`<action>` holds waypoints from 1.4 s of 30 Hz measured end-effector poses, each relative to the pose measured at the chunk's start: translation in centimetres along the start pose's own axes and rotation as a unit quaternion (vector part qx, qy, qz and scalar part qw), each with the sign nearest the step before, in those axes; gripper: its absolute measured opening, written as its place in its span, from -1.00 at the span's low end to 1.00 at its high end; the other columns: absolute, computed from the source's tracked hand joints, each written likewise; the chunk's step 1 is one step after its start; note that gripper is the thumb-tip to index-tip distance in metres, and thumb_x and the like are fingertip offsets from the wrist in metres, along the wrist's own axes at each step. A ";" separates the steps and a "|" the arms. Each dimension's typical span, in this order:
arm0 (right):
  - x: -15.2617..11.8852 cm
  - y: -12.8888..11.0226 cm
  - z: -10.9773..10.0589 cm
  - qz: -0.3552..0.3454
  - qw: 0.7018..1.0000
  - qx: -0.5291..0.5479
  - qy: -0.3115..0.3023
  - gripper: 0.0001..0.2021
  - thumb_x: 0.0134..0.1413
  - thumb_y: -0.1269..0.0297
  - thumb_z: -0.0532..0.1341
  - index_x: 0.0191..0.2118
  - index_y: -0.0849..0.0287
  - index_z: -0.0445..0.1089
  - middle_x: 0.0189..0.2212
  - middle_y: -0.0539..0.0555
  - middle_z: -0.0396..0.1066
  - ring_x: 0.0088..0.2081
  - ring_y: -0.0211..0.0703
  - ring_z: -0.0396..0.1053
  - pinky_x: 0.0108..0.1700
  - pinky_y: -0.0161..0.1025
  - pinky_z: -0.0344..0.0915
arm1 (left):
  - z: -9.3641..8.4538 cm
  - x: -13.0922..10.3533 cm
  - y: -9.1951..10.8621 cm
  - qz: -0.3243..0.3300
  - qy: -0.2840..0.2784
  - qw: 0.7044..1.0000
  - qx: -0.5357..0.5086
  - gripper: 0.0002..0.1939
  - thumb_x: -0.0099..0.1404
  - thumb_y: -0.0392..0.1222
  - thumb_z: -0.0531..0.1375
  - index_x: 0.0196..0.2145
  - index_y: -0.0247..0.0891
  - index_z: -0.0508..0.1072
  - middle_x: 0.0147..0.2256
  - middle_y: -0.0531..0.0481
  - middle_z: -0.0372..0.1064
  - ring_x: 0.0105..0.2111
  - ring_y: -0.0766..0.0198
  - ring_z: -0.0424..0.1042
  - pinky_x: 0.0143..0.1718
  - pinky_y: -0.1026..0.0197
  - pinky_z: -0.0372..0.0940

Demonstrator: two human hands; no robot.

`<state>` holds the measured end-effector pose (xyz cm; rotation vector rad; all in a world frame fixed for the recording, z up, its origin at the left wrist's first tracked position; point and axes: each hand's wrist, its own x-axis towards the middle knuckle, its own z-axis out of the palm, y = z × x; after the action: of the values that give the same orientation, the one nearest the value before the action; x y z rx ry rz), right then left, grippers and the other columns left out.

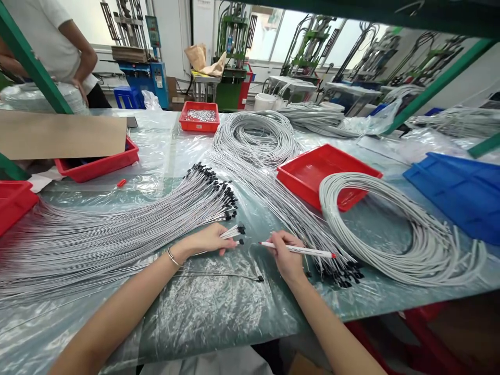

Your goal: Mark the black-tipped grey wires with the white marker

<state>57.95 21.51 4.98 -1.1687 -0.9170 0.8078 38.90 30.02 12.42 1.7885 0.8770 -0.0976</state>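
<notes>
- Fingers of the left hand pinched a few grey wires by their black-capped ends, palm down on the plastic-covered table.
- The right hand gripped a white marker pen, held nearly level, red tip pointing right.
- A fanned wire bundle lay left of the hands; a second bundle ran just beside the right hand.
- A coiled cable overlapped a red tray.
- Bare sheeting lay between the forearms, up to the table's near edge.
- A person in white stood far left.
</notes>
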 end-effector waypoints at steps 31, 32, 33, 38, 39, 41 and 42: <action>-0.6 0.5 1.9 0.026 0.976 -0.164 -0.141 -0.66 -0.03 0.16 0.11 -0.67 0.27 0.19 -0.71 -0.01 0.10 -0.62 -0.35 0.02 -0.56 -0.34 -0.08 | 1.2 1.9 -1.1 -0.062 -0.065 0.995 0.041 -0.68 0.12 -0.03 0.13 -0.58 -0.37 0.30 -0.63 -0.03 0.26 -0.59 0.37 0.14 -0.50 0.29 0.06; -0.6 0.5 1.9 0.025 0.978 -0.155 -0.140 -0.66 -0.04 0.17 0.11 -0.68 0.27 0.19 -0.72 -0.01 0.11 -0.62 -0.35 0.03 -0.56 -0.34 -0.08 | 1.2 1.9 -1.2 -0.060 -0.067 0.995 0.041 -0.67 0.12 -0.03 0.13 -0.59 -0.37 0.31 -0.63 -0.04 0.26 -0.59 0.36 0.16 -0.49 0.29 0.07; -0.5 0.5 1.8 0.023 0.979 -0.145 -0.138 -0.66 -0.04 0.16 0.11 -0.68 0.27 0.19 -0.72 0.00 0.11 -0.63 -0.35 0.03 -0.57 -0.34 -0.07 | 1.3 1.9 -1.3 -0.058 -0.066 0.995 0.040 -0.67 0.12 -0.03 0.13 -0.59 -0.37 0.31 -0.63 -0.04 0.27 -0.58 0.36 0.17 -0.48 0.29 0.09; 0.8 0.1 0.7 0.008 0.994 -0.084 -0.069 -0.64 -0.03 0.17 0.12 -0.71 0.26 0.20 -0.75 0.01 0.12 -0.64 -0.33 0.06 -0.57 -0.34 -0.01 | 1.0 2.0 -0.8 -0.068 -0.053 0.995 0.043 -0.74 0.14 -0.08 0.13 -0.49 -0.38 0.36 -0.61 -0.01 0.29 -0.58 0.37 0.20 -0.49 0.32 0.07; 1.2 0.0 0.3 0.002 0.997 -0.070 -0.040 -0.65 -0.03 0.17 0.12 -0.71 0.26 0.22 -0.75 0.01 0.14 -0.63 -0.32 0.08 -0.55 -0.33 0.02 | 0.9 2.0 -0.6 -0.068 -0.053 0.995 0.049 -0.72 0.15 -0.06 0.12 -0.47 -0.38 0.36 -0.61 -0.01 0.29 -0.58 0.38 0.19 -0.50 0.32 0.05; 1.8 -0.3 -0.7 -0.016 0.998 -0.043 0.034 -0.66 -0.03 0.16 0.12 -0.68 0.26 0.24 -0.72 0.01 0.17 -0.61 -0.32 0.10 -0.51 -0.32 0.05 | 0.8 1.8 0.1 -0.056 -0.053 0.994 0.078 -0.64 0.19 0.03 0.11 -0.48 -0.39 0.34 -0.61 -0.01 0.27 -0.59 0.38 0.16 -0.51 0.32 0.03; 2.0 -0.4 -1.3 -0.027 0.996 -0.030 0.075 -0.66 -0.04 0.14 0.12 -0.67 0.26 0.25 -0.72 0.01 0.16 -0.61 -0.32 0.09 -0.50 -0.32 0.05 | 0.9 1.7 0.4 -0.044 -0.047 0.993 0.099 -0.59 0.20 0.08 0.09 -0.49 -0.39 0.33 -0.61 -0.01 0.26 -0.58 0.38 0.16 -0.51 0.32 0.03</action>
<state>59.96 22.68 5.50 -1.2340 -0.8485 0.6439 40.69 30.09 11.59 1.9127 0.9032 -0.3325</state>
